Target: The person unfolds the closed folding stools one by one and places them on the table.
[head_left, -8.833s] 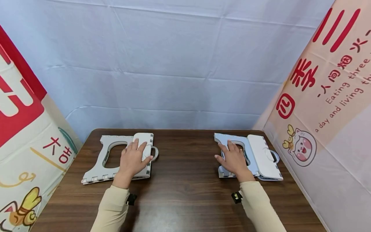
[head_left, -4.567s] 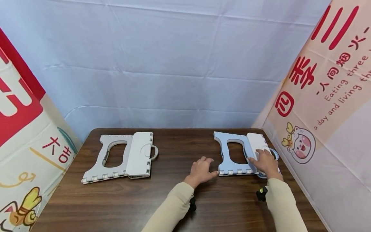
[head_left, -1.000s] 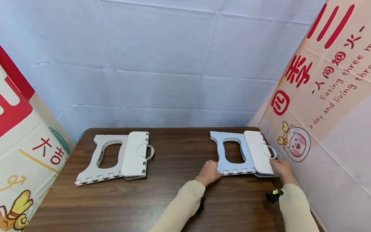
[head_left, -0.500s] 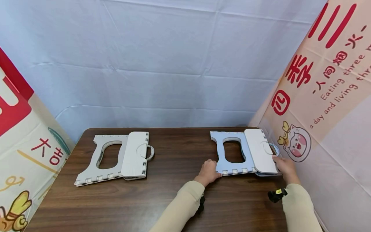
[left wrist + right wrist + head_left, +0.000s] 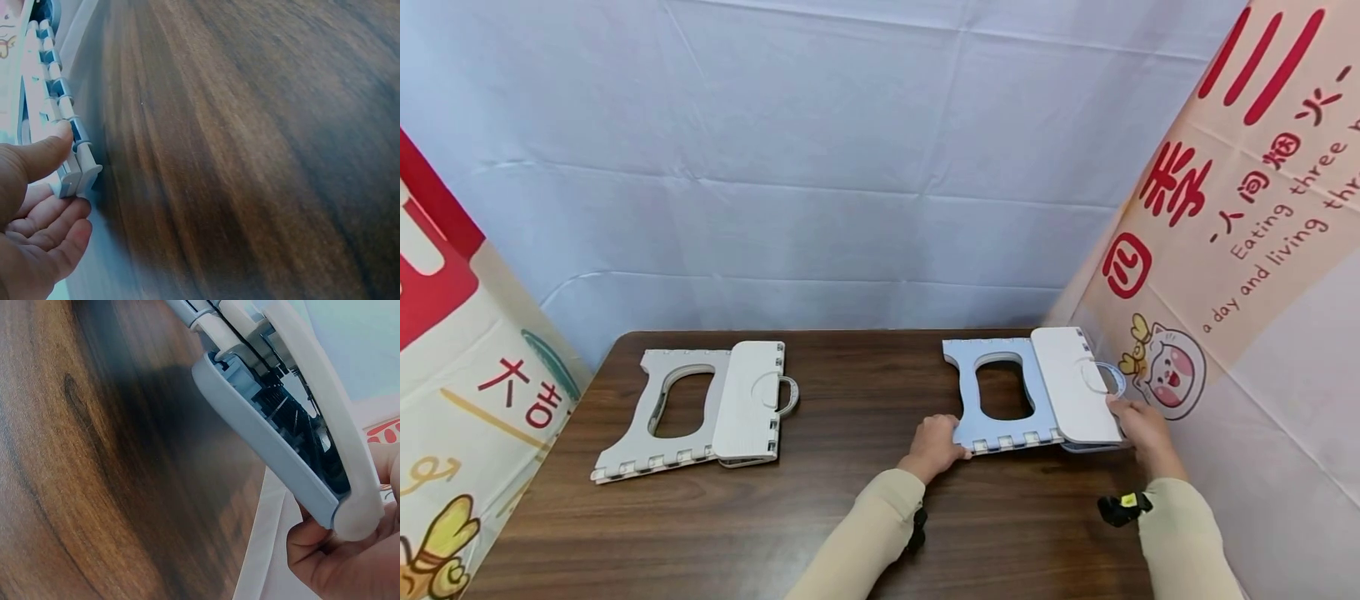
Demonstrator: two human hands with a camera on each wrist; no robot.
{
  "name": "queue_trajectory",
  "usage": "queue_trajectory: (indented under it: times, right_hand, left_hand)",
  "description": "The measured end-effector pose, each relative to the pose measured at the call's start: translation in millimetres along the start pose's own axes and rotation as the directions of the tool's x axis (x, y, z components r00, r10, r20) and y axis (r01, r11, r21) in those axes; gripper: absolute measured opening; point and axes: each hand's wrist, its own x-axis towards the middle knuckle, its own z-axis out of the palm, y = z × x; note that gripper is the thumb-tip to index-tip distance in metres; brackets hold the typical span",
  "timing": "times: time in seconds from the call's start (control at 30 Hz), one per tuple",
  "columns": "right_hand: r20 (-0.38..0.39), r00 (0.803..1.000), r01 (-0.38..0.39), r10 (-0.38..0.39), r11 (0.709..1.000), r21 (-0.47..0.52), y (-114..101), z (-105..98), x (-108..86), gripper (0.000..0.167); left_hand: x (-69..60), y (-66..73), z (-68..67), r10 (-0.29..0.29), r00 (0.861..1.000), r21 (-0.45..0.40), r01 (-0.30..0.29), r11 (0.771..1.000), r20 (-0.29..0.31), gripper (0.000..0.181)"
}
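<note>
Blue folded stool [image 5: 1036, 379], at the right of the desk [image 5: 850, 400], is one of two stools; grey folded stool [image 5: 741, 408] lies at left, underside hidden. Next comes left hand [image 5: 934, 442], grip pinching blue one's near-left corner, most of that stool cropped from the left wrist view. Last, right hand [image 5: 1142, 427], grip holding its near-right end, fingers partly hidden, both sleeves [image 5: 865, 525] cut off at bottom.

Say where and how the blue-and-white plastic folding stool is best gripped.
Probably by its curved pale-blue handle, the right hand coming from the near right: that open loop juts past the right edge of the white panel.
</note>
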Motion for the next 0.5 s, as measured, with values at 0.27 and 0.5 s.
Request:
queue_trajectory:
  times: [0.27, 0.5]
  right_hand:
    - [0.009, 1.0, 0.015, -0.015, 1.0, 0.021, -9.4, -2.5, -6.4, 0.075]
    - [-0.039, 0.996, 0.086, -0.085, 0.996, 0.028, -18.4, -2.4, -12.4, 0.069]
  left_hand:
    - [-1.3, -3.2, 0.4, -0.007, 1.0, -0.044, 0.006, 0.999, -0.005, 0.054]
    - [-1.4, -6.7, -1.9, -0.005, 0.999, -0.044, 0.004, 0.999, -0.033, 0.054]
